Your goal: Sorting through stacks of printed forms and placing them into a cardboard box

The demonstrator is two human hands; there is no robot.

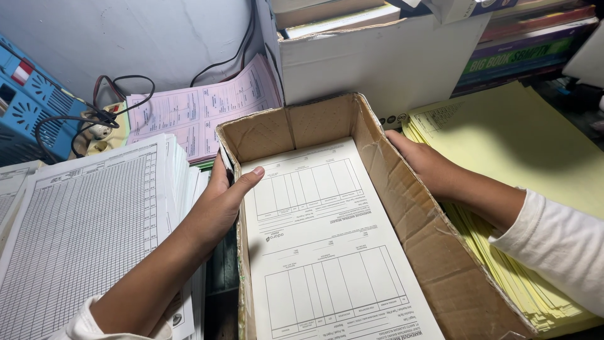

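Cardboard box (402,208) between paper stacks on the worktop. Left hand (217,204) grips its left wall, thumb inside; right hand (434,170) presses the right wall, fingers apparently hidden. White forms (321,252) already lie inside.

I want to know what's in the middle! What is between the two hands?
In the head view, an open cardboard box sits between the left hand and the right hand. White printed forms lie inside it.
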